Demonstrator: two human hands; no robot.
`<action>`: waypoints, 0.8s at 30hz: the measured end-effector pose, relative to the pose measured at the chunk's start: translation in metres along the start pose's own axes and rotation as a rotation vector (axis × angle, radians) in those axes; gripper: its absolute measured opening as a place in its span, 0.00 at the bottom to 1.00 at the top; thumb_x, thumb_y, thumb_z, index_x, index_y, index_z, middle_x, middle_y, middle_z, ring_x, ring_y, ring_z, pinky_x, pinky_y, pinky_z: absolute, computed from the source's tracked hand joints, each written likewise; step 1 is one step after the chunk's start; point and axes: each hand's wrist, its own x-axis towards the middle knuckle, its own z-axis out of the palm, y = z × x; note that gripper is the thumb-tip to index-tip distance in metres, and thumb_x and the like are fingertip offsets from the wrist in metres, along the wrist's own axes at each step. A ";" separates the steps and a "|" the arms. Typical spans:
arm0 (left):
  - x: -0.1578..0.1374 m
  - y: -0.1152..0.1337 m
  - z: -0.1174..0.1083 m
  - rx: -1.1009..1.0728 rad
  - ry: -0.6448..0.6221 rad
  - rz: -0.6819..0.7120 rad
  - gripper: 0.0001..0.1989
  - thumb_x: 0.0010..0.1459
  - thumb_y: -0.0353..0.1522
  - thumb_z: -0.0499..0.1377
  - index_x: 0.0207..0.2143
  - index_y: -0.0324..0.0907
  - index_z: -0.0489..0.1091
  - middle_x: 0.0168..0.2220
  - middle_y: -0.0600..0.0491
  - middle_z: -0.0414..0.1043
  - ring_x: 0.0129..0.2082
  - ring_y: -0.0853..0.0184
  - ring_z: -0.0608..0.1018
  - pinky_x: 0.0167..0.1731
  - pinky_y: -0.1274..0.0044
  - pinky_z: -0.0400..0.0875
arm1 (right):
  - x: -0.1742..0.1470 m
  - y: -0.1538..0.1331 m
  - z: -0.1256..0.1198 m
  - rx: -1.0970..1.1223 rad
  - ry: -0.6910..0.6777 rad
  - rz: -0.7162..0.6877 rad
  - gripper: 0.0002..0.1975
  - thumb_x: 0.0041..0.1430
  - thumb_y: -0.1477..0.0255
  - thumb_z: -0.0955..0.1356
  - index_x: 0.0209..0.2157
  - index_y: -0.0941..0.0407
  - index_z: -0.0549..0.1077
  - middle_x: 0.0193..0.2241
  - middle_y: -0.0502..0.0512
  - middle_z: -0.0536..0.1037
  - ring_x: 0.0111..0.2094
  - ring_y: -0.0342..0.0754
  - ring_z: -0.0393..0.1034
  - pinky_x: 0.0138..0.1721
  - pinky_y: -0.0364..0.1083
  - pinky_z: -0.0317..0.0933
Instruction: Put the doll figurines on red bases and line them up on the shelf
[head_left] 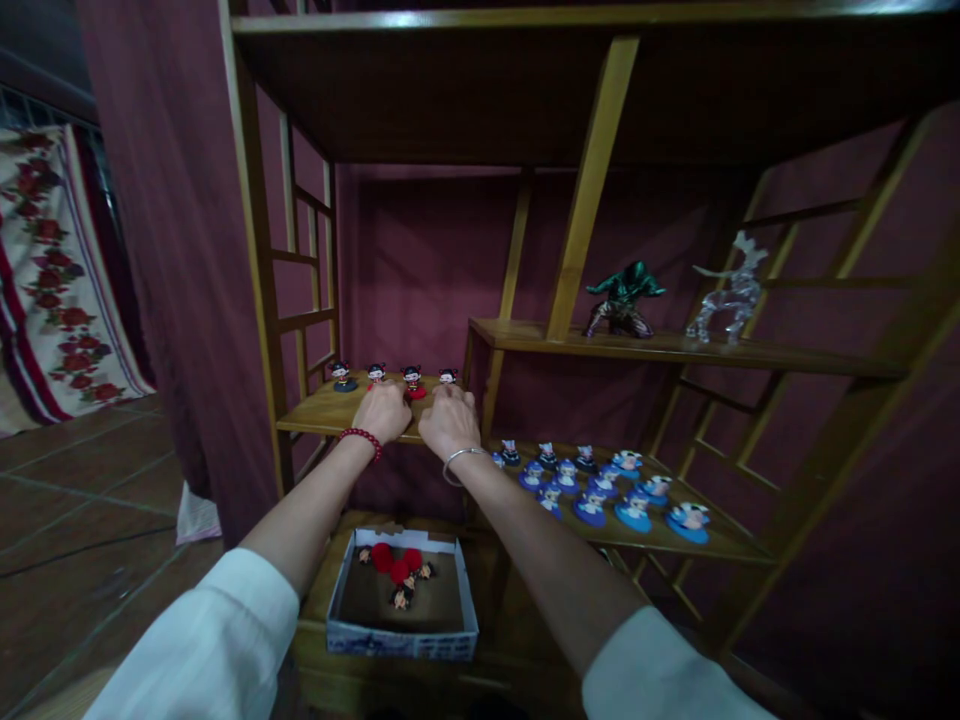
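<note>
On small shelf's front edge, left hand [384,410] and right hand [448,420] rest knuckles-up beside red-based figurines [412,382] standing in a row; grips hidden, cannot tell.

The left hand [384,410] and right hand [448,420] rest side by side on a shelf [315,412], with small figurines [412,380] standing just behind them. A box [403,636] lies below the hands, and more figurines [600,490] stand on a lower shelf [720,545] to the right.
</note>
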 end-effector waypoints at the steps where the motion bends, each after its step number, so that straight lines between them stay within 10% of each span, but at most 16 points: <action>1: -0.001 0.000 0.000 -0.017 0.020 0.036 0.14 0.50 0.25 0.46 0.35 0.39 0.68 0.36 0.46 0.71 0.38 0.65 0.72 0.38 0.77 0.64 | -0.002 0.000 -0.001 -0.010 -0.011 0.029 0.20 0.49 0.75 0.58 0.46 0.65 0.63 0.49 0.67 0.62 0.49 0.54 0.57 0.48 0.49 0.49; 10: -0.001 -0.003 -0.001 -0.126 -0.086 0.327 0.17 0.48 0.23 0.46 0.39 0.42 0.67 0.42 0.50 0.69 0.45 0.67 0.67 0.45 0.77 0.61 | 0.000 -0.004 -0.005 -0.003 -0.183 0.145 0.23 0.49 0.74 0.60 0.47 0.68 0.61 0.48 0.72 0.64 0.53 0.60 0.52 0.50 0.53 0.47; 24: 0.015 -0.001 0.003 -0.200 -0.164 0.273 0.19 0.46 0.24 0.47 0.42 0.41 0.64 0.42 0.49 0.68 0.43 0.66 0.69 0.43 0.77 0.62 | 0.010 -0.001 0.001 0.004 -0.208 0.140 0.22 0.50 0.72 0.59 0.48 0.65 0.60 0.50 0.72 0.61 0.52 0.58 0.55 0.49 0.53 0.48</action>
